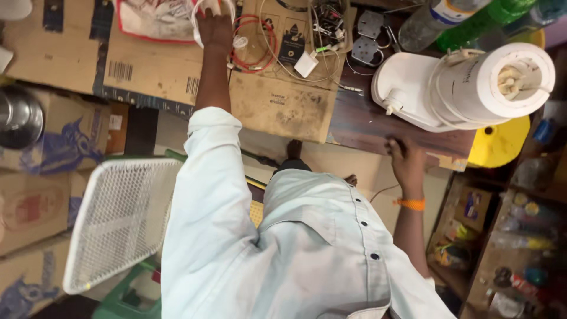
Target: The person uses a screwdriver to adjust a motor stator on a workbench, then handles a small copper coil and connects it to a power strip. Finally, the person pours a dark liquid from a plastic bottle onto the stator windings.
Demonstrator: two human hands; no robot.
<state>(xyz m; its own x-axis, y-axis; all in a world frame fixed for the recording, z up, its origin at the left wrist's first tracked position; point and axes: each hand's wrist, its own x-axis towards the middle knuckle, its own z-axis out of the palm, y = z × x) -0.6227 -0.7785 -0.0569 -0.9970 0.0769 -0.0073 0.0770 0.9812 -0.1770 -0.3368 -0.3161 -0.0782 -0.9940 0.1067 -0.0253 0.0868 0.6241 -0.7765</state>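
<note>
The left arm stretches straight out across the bench, sleeve rolled above the elbow, and the left hand (214, 28) lies back-up at the far edge with its fingers curled onto a white ring (204, 15), gripping it; the ring sits on the cardboard (277, 103) that covers the bench, just beside a red-edged cloth (155, 19) and touching a coil of red wire (255, 42). Near that coil lie a white plug (306, 64) and a tangle of thin leads. The right arm is bent at the elbow and held close to the body, an orange band (411, 204) on the wrist. The right hand (405, 159) rests palm-down on the near edge of the dark table (366, 127), fingers spread and holding nothing, just below a white mixer (472, 85) that lies on its side. A white mesh grille (118, 221) leans beside the person's left hip, well apart from both hands.
</note>
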